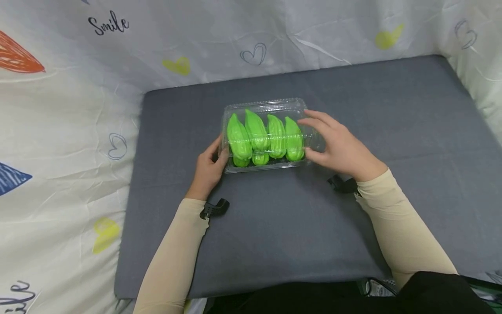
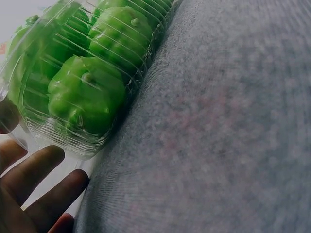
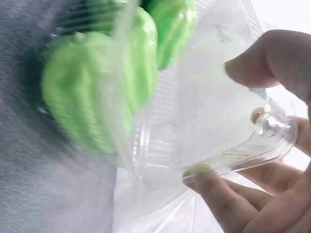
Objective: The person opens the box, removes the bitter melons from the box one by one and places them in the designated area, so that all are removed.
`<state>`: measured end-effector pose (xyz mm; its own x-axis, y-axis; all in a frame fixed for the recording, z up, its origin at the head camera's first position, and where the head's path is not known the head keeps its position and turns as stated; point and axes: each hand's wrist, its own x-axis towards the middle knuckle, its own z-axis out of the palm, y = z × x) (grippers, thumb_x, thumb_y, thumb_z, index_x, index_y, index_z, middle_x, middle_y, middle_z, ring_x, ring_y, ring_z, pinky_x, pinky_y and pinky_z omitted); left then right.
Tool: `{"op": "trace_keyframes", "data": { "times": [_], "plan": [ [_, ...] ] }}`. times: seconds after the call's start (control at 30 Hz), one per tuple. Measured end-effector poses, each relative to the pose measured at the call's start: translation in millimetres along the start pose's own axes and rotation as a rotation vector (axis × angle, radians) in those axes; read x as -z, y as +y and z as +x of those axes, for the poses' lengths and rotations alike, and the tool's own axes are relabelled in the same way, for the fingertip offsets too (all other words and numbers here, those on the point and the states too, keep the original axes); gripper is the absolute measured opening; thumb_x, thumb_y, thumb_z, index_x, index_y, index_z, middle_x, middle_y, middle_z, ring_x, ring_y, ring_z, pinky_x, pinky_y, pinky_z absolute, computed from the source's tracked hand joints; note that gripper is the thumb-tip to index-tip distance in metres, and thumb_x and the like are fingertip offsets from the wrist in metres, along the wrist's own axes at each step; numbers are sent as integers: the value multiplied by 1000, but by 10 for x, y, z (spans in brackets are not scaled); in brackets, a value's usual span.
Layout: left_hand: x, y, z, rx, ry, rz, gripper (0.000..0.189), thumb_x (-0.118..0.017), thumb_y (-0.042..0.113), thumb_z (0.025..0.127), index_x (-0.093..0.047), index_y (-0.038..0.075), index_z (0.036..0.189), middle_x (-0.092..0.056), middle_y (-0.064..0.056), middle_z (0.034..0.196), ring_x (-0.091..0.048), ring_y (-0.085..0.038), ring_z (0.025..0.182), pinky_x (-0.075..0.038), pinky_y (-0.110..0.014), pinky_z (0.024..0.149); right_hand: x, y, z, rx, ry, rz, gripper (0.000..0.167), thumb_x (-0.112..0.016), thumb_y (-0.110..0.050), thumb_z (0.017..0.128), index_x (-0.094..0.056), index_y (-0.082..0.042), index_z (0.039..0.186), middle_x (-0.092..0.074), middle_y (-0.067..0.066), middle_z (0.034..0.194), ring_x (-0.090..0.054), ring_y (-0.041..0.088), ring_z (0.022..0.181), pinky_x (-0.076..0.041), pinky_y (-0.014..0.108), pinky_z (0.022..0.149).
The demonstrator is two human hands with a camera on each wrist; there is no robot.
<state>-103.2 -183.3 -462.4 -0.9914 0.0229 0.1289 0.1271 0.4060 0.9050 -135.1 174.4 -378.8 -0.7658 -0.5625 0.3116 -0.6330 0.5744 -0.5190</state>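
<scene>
A clear plastic clamshell box (image 1: 266,169) sits in front of me with its long side across. Several glossy green, ribbed, pointed pepper-like pieces (image 1: 277,137) lie in it. The lid (image 3: 209,111) stands partly raised, its front rim above the tray. At the box's left end my left hand (image 1: 208,170) pinches the plastic edge with thumb and forefinger; the other fingers (image 2: 36,172) are spread beside it. My right hand (image 1: 343,146) holds the lid's right end, thumb on one side and fingers at the rim in the right wrist view.
A grey cloth-covered table (image 1: 282,226) lies under the box. White printed fabric (image 1: 219,39) hangs along the back and left side. Each forearm wears a black wrist mount (image 1: 215,208), close over the cloth.
</scene>
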Motion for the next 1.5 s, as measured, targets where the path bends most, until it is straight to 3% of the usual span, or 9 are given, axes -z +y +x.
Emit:
{"op": "trace_keyframes", "data": {
  "times": [0.2, 0.4, 0.5, 0.7, 0.83, 1.07, 1.33, 1.5],
  "plan": [
    [-3, 0, -6, 19, -13, 14, 49, -57, 24, 108, -52, 13, 156, -68, -21, 136, -68, -35, 117, -53, -51, 93, 66, 33, 54, -11, 117, 57, 62, -83, -5, 85, -59, 0, 141, -50, 17, 154, -62, 36, 125, -53, 49, 102],
    [-5, -8, -24, 44, -23, 13, 50, -56, 25, 109, -51, 11, 156, -63, -18, 145, -61, -33, 131, -50, -53, 105, 64, 57, 115, -71, 189, 167, 55, -87, -3, 83, -57, 3, 129, -59, 15, 141, -63, 31, 126, -49, 25, 107],
    [-8, -14, -30, 49, -25, 6, 52, -56, 25, 109, -48, 9, 158, -59, -17, 150, -58, -33, 136, -47, -52, 109, 45, 70, 141, -104, 218, 213, 52, -88, -3, 82, -56, 3, 123, -59, 13, 135, -65, 29, 124, -48, 20, 105],
    [-11, -6, -24, 41, -24, 4, 52, -57, 25, 109, -48, 10, 158, -58, -16, 151, -57, -32, 138, -47, -51, 110, 7, 111, 159, -97, 291, 260, 47, -87, 4, 81, -59, 8, 118, -57, 14, 114, -65, 7, 115, -51, 22, 103],
    [-4, -7, -23, 52, -28, 3, 52, -56, 24, 109, -48, 10, 158, -57, -16, 152, -57, -32, 138, -47, -51, 110, 3, 135, 169, -80, 320, 271, 43, -84, 10, 80, -60, 11, 116, -62, 15, 111, -62, -4, 107, -51, 20, 100],
    [0, -17, -22, 23, -18, -13, 52, -57, 22, 109, -48, 11, 158, -59, -14, 150, -61, -32, 133, -50, -51, 105, -4, 148, 226, -70, 384, 271, 34, -83, 7, 81, -60, 9, 105, -65, 4, 106, -65, 9, 102, -52, 21, 97],
    [-16, -14, -7, 25, -9, -24, 52, -57, 16, 108, -46, 11, 159, -58, -16, 151, -60, -34, 133, -49, -52, 106, 20, 154, 300, -85, 448, 207, 27, -82, -5, 86, -63, 6, 100, -63, 13, 94, -59, 5, 90, -52, 20, 87],
    [-20, 66, -9, 48, -10, -27, 53, -55, 10, 108, -43, 4, 159, -55, -21, 152, -58, -40, 134, -47, -55, 107, 27, 188, 356, -86, 466, 225, 23, -79, -3, 86, -62, 7, 99, -65, 7, 93, -60, 9, 88, -50, 22, 87]
  ]
}}
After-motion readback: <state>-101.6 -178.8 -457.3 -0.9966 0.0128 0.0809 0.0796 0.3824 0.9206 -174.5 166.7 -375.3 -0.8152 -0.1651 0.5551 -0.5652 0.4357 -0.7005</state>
